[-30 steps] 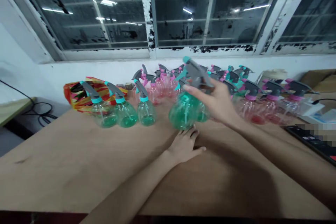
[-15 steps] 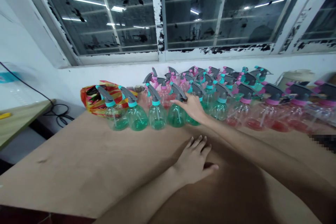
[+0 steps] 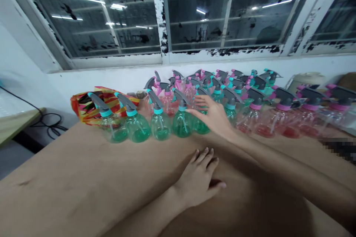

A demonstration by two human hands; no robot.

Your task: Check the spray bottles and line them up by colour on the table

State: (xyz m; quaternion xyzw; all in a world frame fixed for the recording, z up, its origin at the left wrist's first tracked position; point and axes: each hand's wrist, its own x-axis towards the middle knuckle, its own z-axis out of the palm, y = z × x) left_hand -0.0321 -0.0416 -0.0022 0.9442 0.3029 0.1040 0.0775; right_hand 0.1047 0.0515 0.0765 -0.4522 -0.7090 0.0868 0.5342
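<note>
My left hand (image 3: 196,179) lies flat on the brown tabletop (image 3: 91,181) with its fingers spread and holds nothing. My right hand (image 3: 213,116) is open in front of the row of spray bottles, its thumb and fingers apart. Behind its fingers, partly hidden, stands a green spray bottle (image 3: 200,125) with a grey trigger head and teal collar. Just left of the thumb is another green spray bottle (image 3: 182,124), upright. Whether the fingers touch either bottle I cannot tell. Further left stand three more upright green bottles, among them a spray bottle (image 3: 160,125).
Clear-to-red spray bottles (image 3: 289,127) with pink collars continue the row to the right. More pink and teal sprayers (image 3: 205,76) crowd behind. A red-and-yellow bag (image 3: 91,113) lies at the left, near a black cable (image 3: 57,120). A beige lidded container (image 3: 308,81) stands by the wall.
My right hand has drawn back slightly from the bottle tops and its fingers have spread. The whole view has shifted a little; my left hand stays flat on the table.
</note>
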